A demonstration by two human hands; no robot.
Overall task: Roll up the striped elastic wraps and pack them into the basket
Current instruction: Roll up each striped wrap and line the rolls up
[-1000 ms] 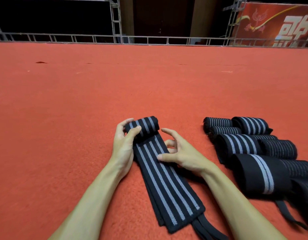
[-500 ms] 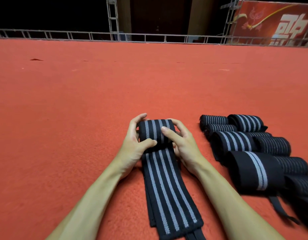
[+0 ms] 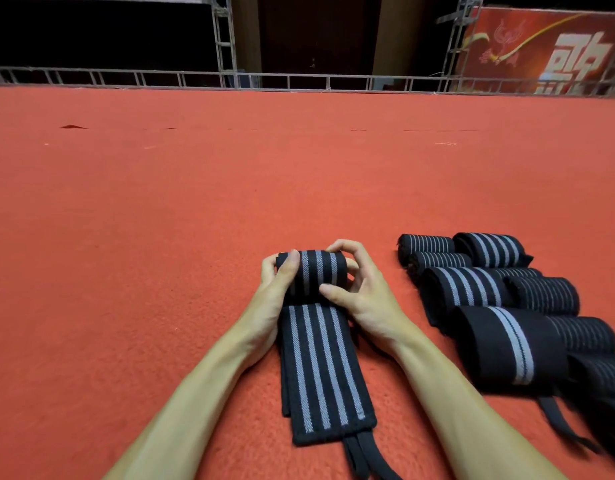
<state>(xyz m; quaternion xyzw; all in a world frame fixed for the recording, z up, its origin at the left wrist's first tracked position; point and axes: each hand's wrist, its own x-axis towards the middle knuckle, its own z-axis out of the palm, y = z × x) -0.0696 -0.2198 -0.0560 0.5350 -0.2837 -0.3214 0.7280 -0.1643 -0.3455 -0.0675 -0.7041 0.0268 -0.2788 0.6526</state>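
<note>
The striped wrap [image 3: 321, 358], half rolled on the carpet [image 3: 160, 271], is gripped by the left hand [image 3: 271, 301] and right hand [image 3: 364, 299]; finished rolls [image 3: 465, 289] are laid alongside (no basket is seen), so packing is judged undone.

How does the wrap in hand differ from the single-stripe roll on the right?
Wrap in hand is part rolled, tail flat; single-stripe roll is fully rolled. Wrap in hand has four grey stripes; single-stripe roll one broad band. Left hand and right hand grip the wrap in hand; the single-stripe roll lies untouched. Both are black.
</note>
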